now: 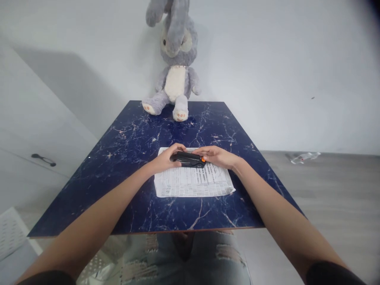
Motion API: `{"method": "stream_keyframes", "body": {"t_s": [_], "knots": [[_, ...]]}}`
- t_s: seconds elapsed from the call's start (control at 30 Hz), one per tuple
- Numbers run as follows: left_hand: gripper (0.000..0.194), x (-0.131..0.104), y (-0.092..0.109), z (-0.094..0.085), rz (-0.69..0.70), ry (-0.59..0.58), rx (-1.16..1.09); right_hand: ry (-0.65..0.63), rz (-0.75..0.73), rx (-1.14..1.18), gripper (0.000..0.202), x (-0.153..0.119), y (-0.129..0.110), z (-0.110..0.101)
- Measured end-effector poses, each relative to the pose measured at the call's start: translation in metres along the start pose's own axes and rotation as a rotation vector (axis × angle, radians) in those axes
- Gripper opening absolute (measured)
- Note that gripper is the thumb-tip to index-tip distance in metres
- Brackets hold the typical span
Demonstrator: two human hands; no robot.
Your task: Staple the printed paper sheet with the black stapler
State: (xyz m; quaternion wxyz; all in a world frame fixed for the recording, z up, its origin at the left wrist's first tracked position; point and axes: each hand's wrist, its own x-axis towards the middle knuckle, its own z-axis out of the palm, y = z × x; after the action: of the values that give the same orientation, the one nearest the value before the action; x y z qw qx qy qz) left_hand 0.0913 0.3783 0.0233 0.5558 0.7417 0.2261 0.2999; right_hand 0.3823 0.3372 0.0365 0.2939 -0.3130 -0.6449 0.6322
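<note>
A black stapler-like tool point(191, 159) with an orange part at its right end lies level over the upper part of a printed white paper point(194, 186). My left hand point(168, 159) wraps its fingers and thumb round the tool's left end. At the right end, my right hand point(218, 156) grips beside the orange part, its fingers along the back edge. The paper rests on a dark blue marbled table point(133, 158), its near right corner slightly curled. Whether the tool touches the paper cannot be made out.
A grey plush rabbit point(178, 79) sits at the table's far edge against the wall. A white perforated container point(12, 233) stands at the lower left. Clear plastic packaging point(305, 157) lies on the floor at the right. The table's near edge is in front of my legs.
</note>
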Motion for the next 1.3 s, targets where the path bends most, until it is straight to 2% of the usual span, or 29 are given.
{"method": "stream_keyframes", "body": {"t_s": [0.1, 0.17, 0.27, 0.37, 0.47, 0.57, 0.63, 0.7, 0.77, 0.9, 1.0, 1.1, 1.17, 1.27, 1.3], "knots": [[0.073, 0.005, -0.003, 0.001, -0.082, 0.161, -0.263, -0.005, 0.013, -0.002, 0.039, 0.0, 0.004, -0.004], [0.081, 0.007, -0.004, 0.001, -0.137, 0.256, -0.356, 0.008, 0.01, -0.015, 0.037, 0.0, 0.005, -0.006], [0.081, 0.009, -0.005, 0.0, -0.197, 0.33, -0.411, 0.029, 0.005, -0.037, 0.034, -0.001, 0.003, -0.006], [0.078, 0.01, -0.004, -0.001, -0.216, 0.351, -0.446, 0.02, -0.034, -0.115, 0.043, 0.0, -0.004, -0.001], [0.076, 0.009, -0.002, -0.002, -0.212, 0.344, -0.469, 0.037, -0.116, -0.386, 0.052, 0.004, -0.007, 0.013], [0.074, 0.007, 0.0, -0.004, -0.19, 0.385, -0.505, 0.155, -0.166, -0.707, 0.042, 0.007, -0.005, 0.028], [0.071, 0.006, 0.0, -0.007, -0.168, 0.419, -0.547, 0.271, -0.236, -0.806, 0.038, 0.007, -0.003, 0.034], [0.068, 0.006, 0.001, -0.01, -0.168, 0.409, -0.597, 0.371, -0.338, -0.882, 0.04, 0.006, -0.002, 0.035], [0.069, 0.006, 0.001, -0.011, -0.198, 0.336, -0.629, 0.437, -0.42, -0.988, 0.041, 0.005, -0.004, 0.033], [0.07, 0.006, -0.001, -0.01, -0.242, 0.169, -0.649, 0.386, -0.443, -1.158, 0.042, 0.004, -0.007, 0.029], [0.043, 0.005, -0.003, -0.008, -0.258, 0.176, -0.682, 0.335, -0.442, -1.183, 0.041, 0.004, -0.009, 0.029], [0.021, 0.005, -0.005, -0.007, -0.241, 0.213, -0.688, 0.386, -0.454, -1.175, 0.039, 0.004, -0.007, 0.03], [0.017, 0.005, -0.006, -0.008, -0.199, 0.28, -0.668, 0.504, -0.471, -1.128, 0.036, 0.006, -0.005, 0.03], [0.012, 0.006, -0.004, -0.012, -0.068, 0.552, -0.611, 0.756, -0.426, -0.939, 0.027, 0.008, -0.005, 0.03], [0.014, 0.006, -0.002, -0.014, -0.015, 0.632, -0.592, 0.794, -0.376, -0.854, 0.027, 0.008, -0.005, 0.03]]}}
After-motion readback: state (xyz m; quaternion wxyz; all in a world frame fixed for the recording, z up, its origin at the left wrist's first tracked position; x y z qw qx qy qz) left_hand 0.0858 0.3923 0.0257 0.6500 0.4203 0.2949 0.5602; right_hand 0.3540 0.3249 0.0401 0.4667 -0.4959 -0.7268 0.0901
